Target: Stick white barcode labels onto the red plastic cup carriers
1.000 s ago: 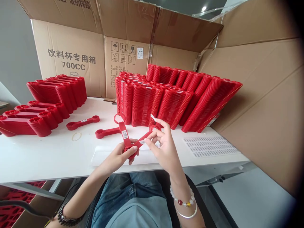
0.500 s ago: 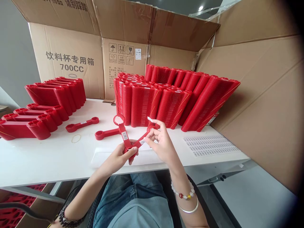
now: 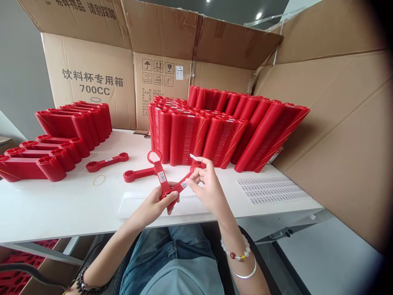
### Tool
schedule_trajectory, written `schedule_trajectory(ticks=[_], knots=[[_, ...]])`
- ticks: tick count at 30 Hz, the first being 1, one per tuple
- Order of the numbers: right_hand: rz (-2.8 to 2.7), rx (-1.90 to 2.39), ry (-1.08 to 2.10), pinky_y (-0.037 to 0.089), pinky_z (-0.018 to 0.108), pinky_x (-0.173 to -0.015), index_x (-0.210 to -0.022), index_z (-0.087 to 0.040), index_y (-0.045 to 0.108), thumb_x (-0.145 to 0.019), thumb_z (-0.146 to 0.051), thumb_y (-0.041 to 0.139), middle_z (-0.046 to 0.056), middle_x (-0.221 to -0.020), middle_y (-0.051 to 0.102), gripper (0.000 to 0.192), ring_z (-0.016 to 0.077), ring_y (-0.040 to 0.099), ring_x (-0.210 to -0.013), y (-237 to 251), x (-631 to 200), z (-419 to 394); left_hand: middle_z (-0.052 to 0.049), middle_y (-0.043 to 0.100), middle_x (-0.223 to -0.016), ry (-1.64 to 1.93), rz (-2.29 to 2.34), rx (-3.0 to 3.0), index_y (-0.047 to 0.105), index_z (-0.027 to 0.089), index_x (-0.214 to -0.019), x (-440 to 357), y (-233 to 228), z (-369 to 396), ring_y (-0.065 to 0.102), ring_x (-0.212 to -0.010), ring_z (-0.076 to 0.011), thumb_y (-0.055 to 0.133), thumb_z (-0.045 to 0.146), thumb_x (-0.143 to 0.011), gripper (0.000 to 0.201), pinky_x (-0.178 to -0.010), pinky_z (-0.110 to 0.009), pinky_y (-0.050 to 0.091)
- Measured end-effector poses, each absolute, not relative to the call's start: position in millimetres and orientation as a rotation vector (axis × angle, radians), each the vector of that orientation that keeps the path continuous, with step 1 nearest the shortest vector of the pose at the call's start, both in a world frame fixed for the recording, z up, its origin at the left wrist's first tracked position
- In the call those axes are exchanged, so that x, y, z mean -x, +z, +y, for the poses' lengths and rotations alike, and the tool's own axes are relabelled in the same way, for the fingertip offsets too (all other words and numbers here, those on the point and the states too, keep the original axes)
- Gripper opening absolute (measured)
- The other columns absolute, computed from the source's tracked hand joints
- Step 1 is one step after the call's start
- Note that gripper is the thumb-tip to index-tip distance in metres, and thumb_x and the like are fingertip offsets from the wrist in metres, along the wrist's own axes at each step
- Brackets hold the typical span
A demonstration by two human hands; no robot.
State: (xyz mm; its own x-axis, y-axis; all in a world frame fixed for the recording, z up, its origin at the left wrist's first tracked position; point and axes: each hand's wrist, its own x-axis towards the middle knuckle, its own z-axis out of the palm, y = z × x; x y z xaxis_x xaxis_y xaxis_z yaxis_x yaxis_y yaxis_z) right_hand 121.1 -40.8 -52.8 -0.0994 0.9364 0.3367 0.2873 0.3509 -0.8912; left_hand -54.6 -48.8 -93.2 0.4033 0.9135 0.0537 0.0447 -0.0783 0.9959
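Note:
My left hand [image 3: 159, 201] is closed on the near ends of two red plastic bars with ringed ends, which fan apart in a V. The left bar [image 3: 158, 167] carries a barcode sticker [image 3: 162, 176] and points away from me. The right bar [image 3: 178, 189] slants toward my right hand [image 3: 207, 184], with another barcode sticker [image 3: 184, 184] near my thumb. My right thumb and curled fingers close around this bar close to its far ring. A small white label [image 3: 193, 157] clings to my raised right index fingertip.
A loose red bar [image 3: 138, 174] lies beyond my left hand, and a labelled one [image 3: 107, 162] farther left. Tall red stacks [image 3: 187, 139] stand behind; more stacks [image 3: 73, 127] are at left. A sticker sheet [image 3: 273, 190] lies right. Cardboard [image 3: 92, 61] walls the table's back.
The camera view has shifted slightly. Both hands keep nearly the same pose, with the bars and the fingertip label in the same places.

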Motion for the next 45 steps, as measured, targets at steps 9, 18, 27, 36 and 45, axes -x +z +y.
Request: schedule_trajectory(ticks=[9, 18, 27, 36, 45], knots=[[-1.715, 1.316, 0.139, 0.048, 0.047, -0.085, -0.14, -0.025, 0.037, -0.082, -0.021, 0.067, 0.001, -0.085, 0.068, 0.065, 0.0251, 0.064, -0.088, -71.5, -104.1, -44.7, 0.002, 0.05, -0.075, 0.966, 0.83, -1.373, 0.053, 0.015, -0.106, 47.2, -87.6, -59.9, 0.045, -0.053, -0.0089, 0.054, 0.056, -0.088, 0.045, -0.052, -0.026, 0.041], [-1.657, 1.252, 0.005, 0.042, 0.057, -0.101, -0.149, -0.029, 0.026, -0.076, -0.056, 0.072, 0.016, -0.145, 0.044, 0.09, 0.035, 0.047, -0.129, -73.2, -108.3, -48.6, 0.002, 0.048, -0.075, 0.974, 0.746, -1.442, 0.051, 0.015, -0.111, 57.3, -80.5, -69.3, 0.045, -0.059, -0.0099, 0.051, 0.049, -0.095, 0.038, -0.056, -0.026, 0.041], [-1.435, 1.18, 0.086, 0.037, 0.053, -0.108, -0.143, -0.023, 0.034, -0.081, -0.04, 0.069, 0.016, -0.136, 0.05, 0.073, 0.0299, 0.049, -0.127, -71.3, -127.4, -46.4, 0.001, 0.049, -0.078, 0.913, 0.626, -1.433, 0.052, 0.015, -0.113, 55.7, -81.8, -69.4, 0.043, -0.059, -0.0092, 0.05, 0.046, -0.096, 0.036, -0.054, -0.025, 0.039], [-1.327, 1.228, 0.535, 0.035, 0.055, -0.109, -0.135, -0.026, 0.042, -0.073, -0.037, 0.073, 0.01, -0.122, 0.06, 0.071, 0.0282, 0.055, -0.119, -62.5, -163.6, -36.7, 0.003, 0.046, -0.071, 0.87, 0.835, -1.544, 0.05, 0.014, -0.121, 54.4, -90.8, -62.5, 0.044, -0.06, -0.0113, 0.05, 0.049, -0.094, 0.044, -0.061, -0.028, 0.04], [-1.339, 1.173, 0.872, 0.033, 0.058, -0.109, -0.131, -0.034, 0.048, -0.068, -0.036, 0.078, 0.007, -0.126, 0.06, 0.07, 0.0294, 0.051, -0.126, -53.9, -180.7, -39.6, 0.003, 0.051, -0.074, 0.721, 0.992, -1.804, 0.055, 0.019, -0.115, 50.4, -92.0, -62.4, 0.047, -0.063, -0.0129, 0.045, 0.042, -0.097, 0.031, -0.065, -0.027, 0.041]])
